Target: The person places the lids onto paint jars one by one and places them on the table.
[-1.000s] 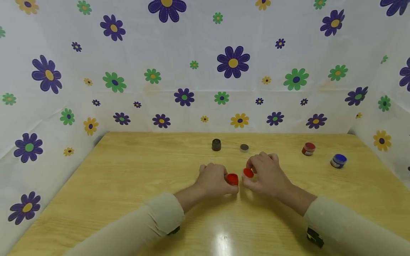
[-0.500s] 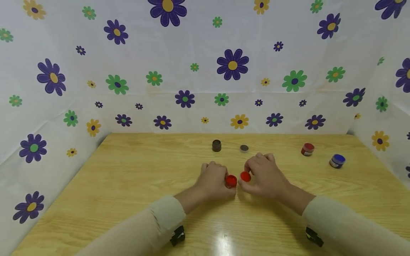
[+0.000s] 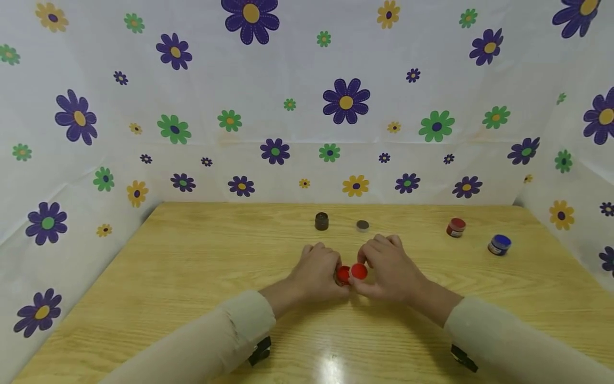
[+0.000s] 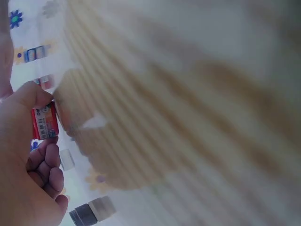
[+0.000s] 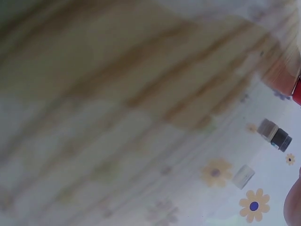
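In the head view, my left hand (image 3: 314, 273) grips a small uncapped jar of red paint (image 3: 343, 275) between thumb and fingers, its mouth facing up. The jar's printed label (image 4: 45, 121) shows in the left wrist view. My right hand (image 3: 390, 272) pinches a round lid (image 3: 359, 271) at its edge, its red face tilted toward the camera. The lid is right at the jar's rim and overlaps part of the mouth in the head view. Only a bit of red (image 5: 297, 92) shows at the right wrist view's edge.
An open dark jar (image 3: 322, 221) stands behind my hands, with a dark-faced lid (image 3: 362, 226) lying to its right. Farther right are a capped dark red jar (image 3: 456, 228) and a capped blue jar (image 3: 500, 245). A flower-printed cloth (image 3: 288, 122) rises behind the wooden table (image 3: 206, 250).
My right hand has brought the lid leftward and slightly down, from apart to overlapping the red jar. The left hand, still holding the jar, has shifted only slightly.
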Action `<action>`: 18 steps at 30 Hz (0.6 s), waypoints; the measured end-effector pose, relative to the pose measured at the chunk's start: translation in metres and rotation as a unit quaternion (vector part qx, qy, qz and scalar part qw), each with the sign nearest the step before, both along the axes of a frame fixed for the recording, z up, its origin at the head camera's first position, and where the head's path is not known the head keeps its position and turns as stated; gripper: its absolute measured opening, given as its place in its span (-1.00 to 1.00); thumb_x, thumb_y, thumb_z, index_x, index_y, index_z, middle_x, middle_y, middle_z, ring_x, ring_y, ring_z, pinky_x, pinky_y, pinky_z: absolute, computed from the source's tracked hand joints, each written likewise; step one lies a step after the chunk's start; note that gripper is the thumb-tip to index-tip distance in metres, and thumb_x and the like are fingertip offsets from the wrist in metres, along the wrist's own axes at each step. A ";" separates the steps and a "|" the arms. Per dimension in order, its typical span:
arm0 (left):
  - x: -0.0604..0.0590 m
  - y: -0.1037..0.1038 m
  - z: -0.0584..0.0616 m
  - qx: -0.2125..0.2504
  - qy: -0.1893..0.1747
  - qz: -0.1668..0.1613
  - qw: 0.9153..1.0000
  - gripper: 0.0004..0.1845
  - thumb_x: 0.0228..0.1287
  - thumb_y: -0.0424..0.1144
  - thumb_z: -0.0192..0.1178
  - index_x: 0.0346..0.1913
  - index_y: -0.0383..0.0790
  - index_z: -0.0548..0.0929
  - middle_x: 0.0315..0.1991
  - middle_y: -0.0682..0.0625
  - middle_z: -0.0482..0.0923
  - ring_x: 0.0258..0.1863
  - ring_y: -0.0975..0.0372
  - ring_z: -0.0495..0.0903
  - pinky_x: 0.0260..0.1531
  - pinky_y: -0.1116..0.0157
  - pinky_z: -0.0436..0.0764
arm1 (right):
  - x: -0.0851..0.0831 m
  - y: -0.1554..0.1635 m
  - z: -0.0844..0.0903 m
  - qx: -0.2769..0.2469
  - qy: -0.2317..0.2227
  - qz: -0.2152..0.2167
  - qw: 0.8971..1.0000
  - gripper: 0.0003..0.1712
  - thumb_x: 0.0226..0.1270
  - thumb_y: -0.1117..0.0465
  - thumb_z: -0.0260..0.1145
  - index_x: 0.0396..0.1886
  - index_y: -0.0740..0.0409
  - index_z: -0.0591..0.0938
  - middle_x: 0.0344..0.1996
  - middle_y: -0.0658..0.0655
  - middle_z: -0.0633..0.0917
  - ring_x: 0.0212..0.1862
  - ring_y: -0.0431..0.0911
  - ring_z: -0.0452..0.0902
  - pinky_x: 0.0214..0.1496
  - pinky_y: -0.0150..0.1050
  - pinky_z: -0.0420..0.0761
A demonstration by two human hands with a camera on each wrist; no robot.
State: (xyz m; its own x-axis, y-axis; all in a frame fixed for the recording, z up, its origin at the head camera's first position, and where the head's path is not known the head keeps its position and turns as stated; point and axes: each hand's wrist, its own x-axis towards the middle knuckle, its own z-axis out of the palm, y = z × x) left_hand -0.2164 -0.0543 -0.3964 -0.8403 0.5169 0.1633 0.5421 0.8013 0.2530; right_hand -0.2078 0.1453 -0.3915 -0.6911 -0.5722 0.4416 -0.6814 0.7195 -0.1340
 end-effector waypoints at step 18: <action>-0.004 0.005 0.002 -0.040 0.000 -0.025 0.999 -0.68 -0.08 0.03 0.41 -0.53 0.00 0.47 -0.55 0.20 0.40 -0.40 0.25 0.30 -0.26 0.28 0.21 | 0.000 -0.002 -0.001 0.005 -0.001 -0.016 1.000 -0.71 0.11 -0.09 0.38 -0.34 -0.04 0.56 -0.39 -0.11 0.58 -0.24 -0.18 0.34 0.00 -0.10 0.28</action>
State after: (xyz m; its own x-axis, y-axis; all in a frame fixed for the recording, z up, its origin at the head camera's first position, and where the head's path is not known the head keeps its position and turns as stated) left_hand -0.2206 -0.0488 -0.3948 -0.8126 0.5704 0.1195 0.5826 0.7904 0.1895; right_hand -0.2074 0.1435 -0.3926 -0.7105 -0.5539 0.4342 -0.6573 0.7426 -0.1282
